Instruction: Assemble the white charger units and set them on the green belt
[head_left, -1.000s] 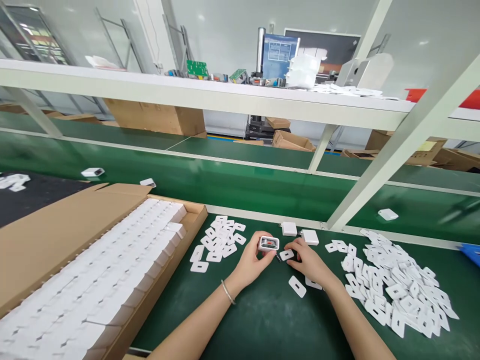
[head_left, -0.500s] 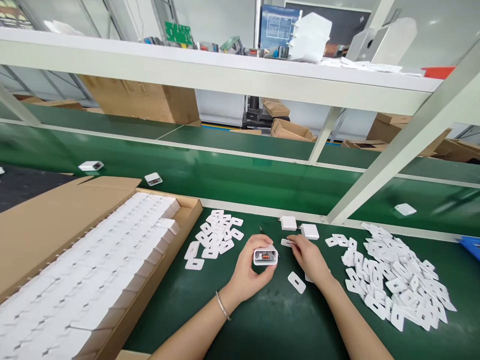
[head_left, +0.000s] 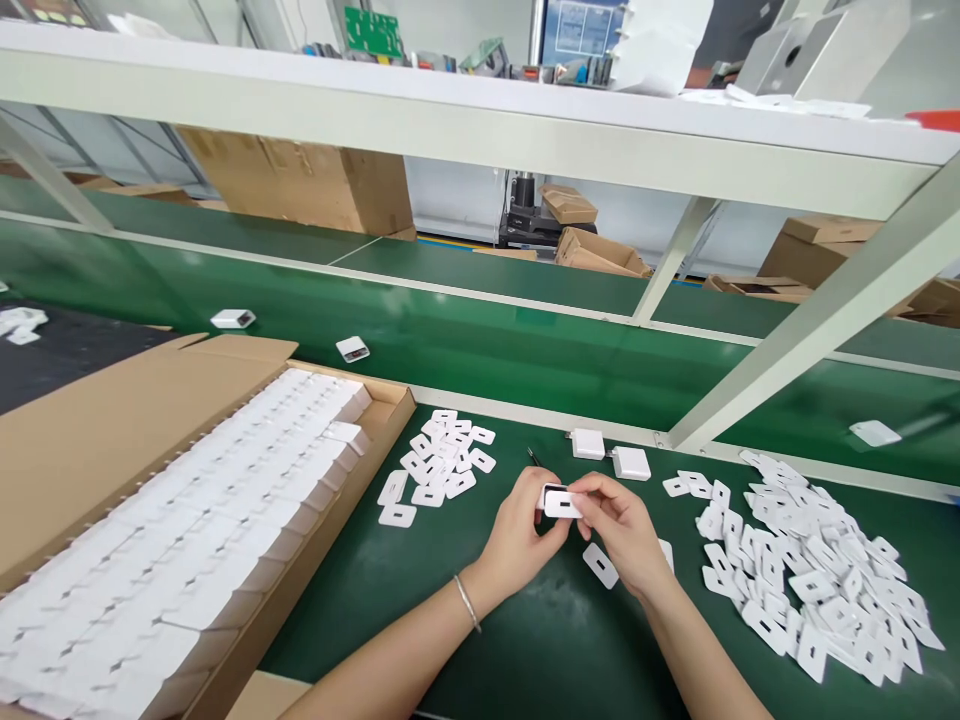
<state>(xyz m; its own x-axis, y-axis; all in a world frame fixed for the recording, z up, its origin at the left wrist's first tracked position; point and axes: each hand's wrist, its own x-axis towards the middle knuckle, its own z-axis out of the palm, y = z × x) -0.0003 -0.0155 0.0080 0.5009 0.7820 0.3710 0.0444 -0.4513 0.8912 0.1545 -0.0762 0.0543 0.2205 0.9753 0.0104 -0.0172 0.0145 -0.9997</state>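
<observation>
My left hand is closed around a white charger housing, mostly hidden behind its cover and my fingers. Between the thumb and fingers of my right hand is a white cover plate with a dark slot. The plate lies over the housing's open end, slightly off it, with a dark gap along the top. Below my hands a loose cover plate rests on the green table, and another is partly hidden by my right wrist. Two white chargers with prongs lie beyond my right hand.
A large heap of cover plates spreads at the right, a smaller pile left of my hands. An open cardboard box with rows of white pieces stands at the left. The shelf frame's slanted post rises at the back right.
My right hand has picked up a cover plate from the table and brought it left to the housing in my left hand. The housing's open end is now covered. The camera view has shifted.
</observation>
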